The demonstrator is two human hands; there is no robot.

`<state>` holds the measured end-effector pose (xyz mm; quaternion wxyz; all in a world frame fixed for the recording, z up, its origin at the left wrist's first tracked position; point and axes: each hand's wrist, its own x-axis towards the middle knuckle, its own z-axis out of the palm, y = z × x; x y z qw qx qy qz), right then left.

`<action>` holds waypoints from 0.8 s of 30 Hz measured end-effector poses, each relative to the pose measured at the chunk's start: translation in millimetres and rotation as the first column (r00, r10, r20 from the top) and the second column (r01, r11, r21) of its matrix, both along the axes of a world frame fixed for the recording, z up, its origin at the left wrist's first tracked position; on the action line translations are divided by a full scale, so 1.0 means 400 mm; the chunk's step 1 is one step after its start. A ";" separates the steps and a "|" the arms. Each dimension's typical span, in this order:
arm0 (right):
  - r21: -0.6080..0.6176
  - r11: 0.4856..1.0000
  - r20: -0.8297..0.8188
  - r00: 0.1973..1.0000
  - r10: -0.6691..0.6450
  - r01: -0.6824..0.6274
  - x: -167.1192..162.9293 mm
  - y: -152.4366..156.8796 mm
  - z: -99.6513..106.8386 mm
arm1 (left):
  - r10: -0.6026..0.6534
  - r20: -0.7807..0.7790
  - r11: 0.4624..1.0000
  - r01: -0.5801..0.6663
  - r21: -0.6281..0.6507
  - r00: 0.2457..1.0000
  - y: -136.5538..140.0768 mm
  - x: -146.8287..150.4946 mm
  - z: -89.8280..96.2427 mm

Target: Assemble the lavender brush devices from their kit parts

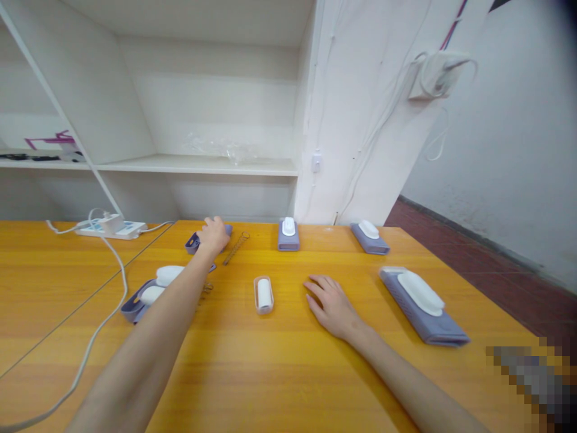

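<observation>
At the far left of the table my left hand (213, 236) reaches over a grey-purple case (192, 243), its fingers curled down onto it; the hand covers much of the case. A metal coil spring (237, 248) lies just right of that hand. My right hand (331, 305) rests palm down on the wood with fingers spread, holding nothing. Between the hands stands a small clear tray with a white roll (264, 294). Under my left forearm, partly hidden, another grey-purple case (132, 308) lies beside white rounded parts (169, 275).
Grey-purple blocks topped with white pieces stand at the back middle (288, 242), back right (373, 242) and right (424, 319). A power strip (110, 227) lies back left, its white cable (121, 282) crossing the table. White shelving (198, 165) rises behind.
</observation>
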<state>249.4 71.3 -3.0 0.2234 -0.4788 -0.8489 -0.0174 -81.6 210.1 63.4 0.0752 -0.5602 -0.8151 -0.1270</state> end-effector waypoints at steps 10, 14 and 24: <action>-0.012 1.000 0.001 1.000 -0.003 0.003 -0.001 -0.002 0.001 | -0.495 -0.011 0.869 0.495 0.014 0.869 -0.081 0.110 0.006; -0.007 1.000 -0.001 1.000 -0.002 0.002 -0.001 -0.002 0.002 | -0.739 0.057 0.672 0.740 -0.016 0.672 -0.138 0.189 -0.030; -0.005 1.000 -0.002 1.000 -0.003 0.003 0.000 -0.001 0.002 | -0.705 0.077 0.707 0.708 -0.005 0.705 -0.127 0.181 -0.008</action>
